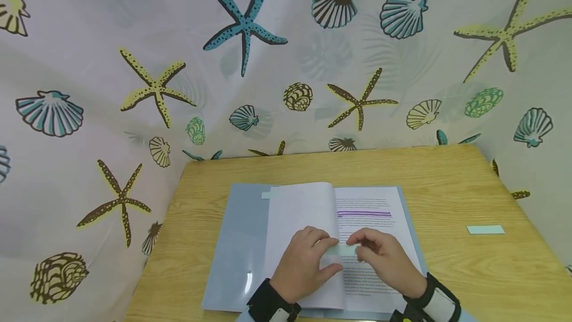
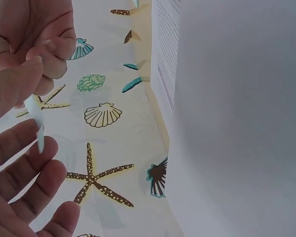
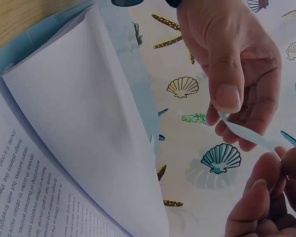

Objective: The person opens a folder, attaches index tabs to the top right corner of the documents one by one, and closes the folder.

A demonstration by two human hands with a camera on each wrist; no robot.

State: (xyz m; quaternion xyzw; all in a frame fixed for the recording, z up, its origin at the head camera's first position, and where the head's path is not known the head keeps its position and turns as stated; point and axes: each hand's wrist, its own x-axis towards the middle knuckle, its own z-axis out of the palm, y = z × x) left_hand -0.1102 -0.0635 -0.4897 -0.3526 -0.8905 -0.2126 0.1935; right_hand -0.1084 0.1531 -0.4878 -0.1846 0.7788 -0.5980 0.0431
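Observation:
Both hands hold a pale green strip (image 1: 347, 250) over an open document folder. My left hand (image 1: 306, 262) has its index fingertip on the strip's left end, with the thumb lower and apart in the head view. The right hand (image 1: 386, 257) pinches the other end between thumb and index finger. In the right wrist view the strip (image 3: 244, 132) bows slightly between the two hands. Beneath them lie a blank turned page (image 1: 299, 207) and a printed page (image 1: 368, 282) with purple highlighted lines.
A similar pale green strip (image 1: 485, 229) lies on the wooden table (image 1: 451, 178) to the right. Another small green tab (image 1: 268, 195) sits at the turned page's upper left edge. The blue folder cover (image 1: 237, 247) spreads leftward. A shell-patterned curtain (image 1: 277, 63) hangs behind the table.

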